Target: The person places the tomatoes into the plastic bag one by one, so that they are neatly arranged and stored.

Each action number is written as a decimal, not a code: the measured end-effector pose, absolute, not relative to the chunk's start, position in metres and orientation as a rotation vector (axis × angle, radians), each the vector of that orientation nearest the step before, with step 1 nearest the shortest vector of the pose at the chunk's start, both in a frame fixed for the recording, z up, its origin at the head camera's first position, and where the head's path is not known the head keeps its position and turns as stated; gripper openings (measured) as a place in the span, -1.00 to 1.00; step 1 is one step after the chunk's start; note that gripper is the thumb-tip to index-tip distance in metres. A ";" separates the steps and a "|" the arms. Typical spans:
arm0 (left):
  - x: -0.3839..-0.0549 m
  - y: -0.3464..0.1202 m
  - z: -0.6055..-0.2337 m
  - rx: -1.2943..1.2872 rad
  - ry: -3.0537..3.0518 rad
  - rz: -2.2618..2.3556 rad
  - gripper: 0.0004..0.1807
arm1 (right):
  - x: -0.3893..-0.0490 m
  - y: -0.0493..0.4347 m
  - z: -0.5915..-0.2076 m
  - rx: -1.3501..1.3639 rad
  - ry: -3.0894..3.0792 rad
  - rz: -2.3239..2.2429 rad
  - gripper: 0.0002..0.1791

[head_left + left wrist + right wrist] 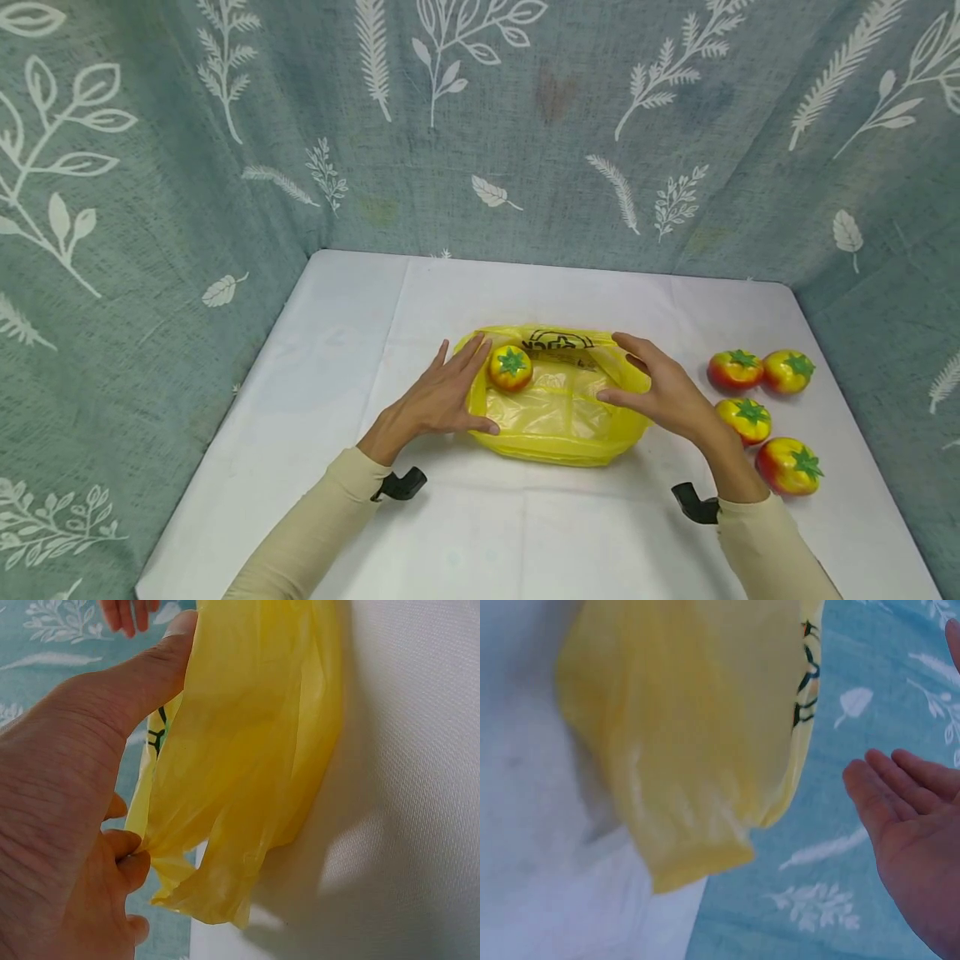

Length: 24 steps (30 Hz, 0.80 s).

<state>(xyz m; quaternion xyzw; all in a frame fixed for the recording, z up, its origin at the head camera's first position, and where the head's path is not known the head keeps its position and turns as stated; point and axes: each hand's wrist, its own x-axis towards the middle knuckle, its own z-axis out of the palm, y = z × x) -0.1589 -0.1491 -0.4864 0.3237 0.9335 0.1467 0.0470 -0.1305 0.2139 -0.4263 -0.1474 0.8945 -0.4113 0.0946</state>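
A yellow plastic bag (555,446) with black print lies on the white table, its mouth open upward. Inside its left end sits a glossy yellow-and-red, tomato-like fruit (511,367) with a green star-shaped top. My left hand (442,396) touches the bag's left edge with fingers extended and thumb at the front rim. In the left wrist view, fingertips (131,870) meet the bag's side. My right hand (667,387) is held over the bag's right end, thumb and fingers spread. The right wrist view shows the right palm (922,847) apart from the bag, holding nothing.
Several more tomato-like fruits (789,467) stand on the table (360,308) to the right, close beside my right forearm. A blue-green curtain (495,150) with white leaf patterns hangs behind and at both sides.
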 end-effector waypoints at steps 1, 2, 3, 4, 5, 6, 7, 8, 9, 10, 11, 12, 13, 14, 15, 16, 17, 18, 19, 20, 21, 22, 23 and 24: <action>-0.159 -0.149 -0.487 0.988 2.849 0.449 0.47 | -0.128 0.217 -0.427 -0.425 2.654 -1.230 0.08; -0.159 -0.149 -0.487 0.988 2.849 0.449 0.47 | -0.126 0.219 -0.428 -0.417 2.655 -1.239 0.08; -0.159 -0.149 -0.487 0.987 2.850 0.447 0.47 | -0.124 0.222 -0.429 -0.411 2.656 -1.246 0.08; -0.159 -0.149 -0.487 0.985 2.850 0.445 0.47 | -0.122 0.225 -0.430 -0.407 2.658 -1.254 0.08; -0.159 -0.148 -0.487 0.988 2.851 0.449 0.47 | -0.120 0.228 -0.431 -0.400 2.660 -1.259 0.08; -0.159 -0.148 -0.487 0.987 2.852 0.447 0.48 | -0.118 0.230 -0.432 -0.395 2.664 -1.270 0.07; -0.159 -0.148 -0.487 0.986 2.851 0.446 0.48 | -0.116 0.233 -0.433 -0.392 2.671 -1.279 0.06; -0.159 -0.148 -0.486 0.990 2.851 0.451 0.48 | -0.113 0.235 -0.433 -0.384 2.681 -1.281 0.06; -0.159 -0.148 -0.486 0.991 2.851 0.452 0.48 | -0.111 0.238 -0.433 -0.375 2.697 -1.280 0.05; -0.159 -0.148 -0.486 0.991 2.850 0.455 0.48 | -0.108 0.240 -0.432 -0.361 2.711 -1.279 0.04; -0.159 -0.147 -0.486 0.992 2.849 0.456 0.48 | -0.104 0.243 -0.431 -0.345 2.727 -1.276 0.04; -0.159 -0.147 -0.486 0.990 2.847 0.455 0.48 | -0.101 0.245 -0.431 -0.333 2.747 -1.274 0.03; -0.159 -0.147 -0.486 0.990 2.846 0.455 0.48 | -0.097 0.248 -0.430 -0.318 2.767 -1.271 0.03; -0.159 -0.147 -0.487 0.991 2.845 0.453 0.48 | -0.094 0.251 -0.430 -0.305 2.787 -1.271 0.02; -0.159 -0.147 -0.487 0.987 2.843 0.448 0.48 | -0.090 0.254 -0.429 -0.293 2.802 -1.281 0.01; -0.159 -0.147 -0.487 0.991 2.843 0.452 0.48 | -0.086 0.257 -0.429 -0.278 2.816 -1.292 0.00; -0.159 -0.147 -0.488 0.992 2.842 0.449 0.48 | -0.082 0.260 -0.429 -0.260 2.832 -1.299 -0.01; -0.160 -0.147 -0.488 0.991 2.842 0.446 0.48 | -0.079 0.263 -0.429 -0.242 2.846 -1.313 -0.01; -0.160 -0.147 -0.489 0.991 2.842 0.442 0.48 | -0.075 0.266 -0.429 -0.226 2.858 -1.328 -0.01; -0.160 -0.147 -0.489 0.990 2.841 0.440 0.48 | -0.072 0.269 -0.429 -0.208 2.867 -1.345 -0.02; -0.160 -0.147 -0.489 0.990 2.842 0.438 0.48 | -0.069 0.272 -0.429 -0.191 2.873 -1.366 -0.02; -0.160 -0.147 -0.489 0.990 2.844 0.436 0.48 | -0.066 0.275 -0.430 -0.171 2.886 -1.373 -0.01; -0.160 -0.147 -0.489 0.988 2.843 0.431 0.48 | -0.063 0.278 -0.431 -0.147 2.901 -1.374 -0.01; -0.160 -0.147 -0.489 0.990 2.845 0.431 0.47 | -0.060 0.280 -0.432 -0.125 2.913 -1.375 0.00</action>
